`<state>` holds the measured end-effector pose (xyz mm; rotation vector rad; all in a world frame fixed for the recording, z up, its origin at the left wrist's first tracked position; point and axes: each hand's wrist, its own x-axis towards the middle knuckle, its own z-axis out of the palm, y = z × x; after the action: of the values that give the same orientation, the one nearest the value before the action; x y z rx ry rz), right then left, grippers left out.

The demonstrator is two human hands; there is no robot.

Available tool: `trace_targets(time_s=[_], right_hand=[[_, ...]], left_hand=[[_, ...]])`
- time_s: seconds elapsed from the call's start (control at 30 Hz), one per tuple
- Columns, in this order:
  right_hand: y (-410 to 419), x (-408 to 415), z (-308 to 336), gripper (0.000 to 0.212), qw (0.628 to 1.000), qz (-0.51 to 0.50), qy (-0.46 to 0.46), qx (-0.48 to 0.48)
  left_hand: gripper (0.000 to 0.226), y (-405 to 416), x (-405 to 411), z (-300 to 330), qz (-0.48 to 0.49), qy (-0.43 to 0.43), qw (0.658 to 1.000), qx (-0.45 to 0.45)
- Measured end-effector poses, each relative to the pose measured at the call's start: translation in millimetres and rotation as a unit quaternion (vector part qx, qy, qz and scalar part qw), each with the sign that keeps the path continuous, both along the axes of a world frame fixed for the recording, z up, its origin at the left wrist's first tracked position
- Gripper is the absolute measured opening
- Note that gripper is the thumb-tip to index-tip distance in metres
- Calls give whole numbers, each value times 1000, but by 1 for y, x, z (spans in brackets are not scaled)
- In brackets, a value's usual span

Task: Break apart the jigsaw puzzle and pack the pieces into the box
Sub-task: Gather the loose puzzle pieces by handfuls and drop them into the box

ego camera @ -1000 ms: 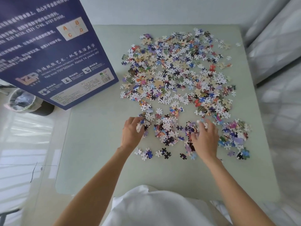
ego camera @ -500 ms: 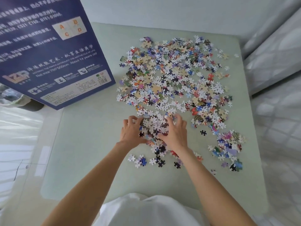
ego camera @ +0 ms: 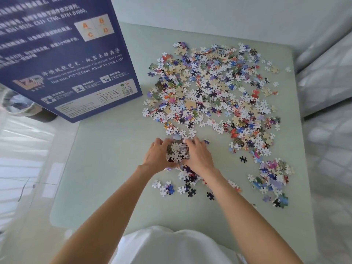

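Head view: left hand (ego camera: 157, 156) and right hand (ego camera: 198, 156) cup a heap of puzzle pieces (ego camera: 177, 152) between curled fingers on the table (ego camera: 114, 168).

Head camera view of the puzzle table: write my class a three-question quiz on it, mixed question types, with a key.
1. True or false: both hands cup one heap of loose jigsaw pieces.
2. Where is the dark blue cardboard puzzle box? A) far left B) near right C) centre
3. Fill in: the pieces lie on a pale ____ table.

Key
1. True: left hand and right hand curl round it.
2. A
3. green
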<state>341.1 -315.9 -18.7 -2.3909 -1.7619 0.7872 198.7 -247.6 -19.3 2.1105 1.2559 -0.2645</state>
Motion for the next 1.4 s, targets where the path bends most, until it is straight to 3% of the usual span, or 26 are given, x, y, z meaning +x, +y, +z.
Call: trace_targets(time_s=[0.17,0.47,0.6,0.73,1.1,1.23,1.4], right_hand=[[-7,-1,-2,56,999,-27,32,27],[-14,0,4,64,995,-30,96,7],[-16,-8,6,79,999,-9,37,-8],[-16,-17,4,72,1000,-20,-3,15],[-32,1,3,45,984,-114,120,72],[-36,3,5,58,977,-116,175,28],[-33,-8,2,60,985,-122,117,39]], left_hand=[[80,-5,-1,1,12,-27,1000,1],[66,-4,0,9,-13,-51,999,-4],[65,-5,0,7,-8,-52,999,-10],[64,-6,1,9,14,-56,997,-44],[36,-1,3,7,79,-101,990,-56],[37,-1,1,3,80,-97,990,-58],[42,-4,-1,1,86,-102,990,-48]])
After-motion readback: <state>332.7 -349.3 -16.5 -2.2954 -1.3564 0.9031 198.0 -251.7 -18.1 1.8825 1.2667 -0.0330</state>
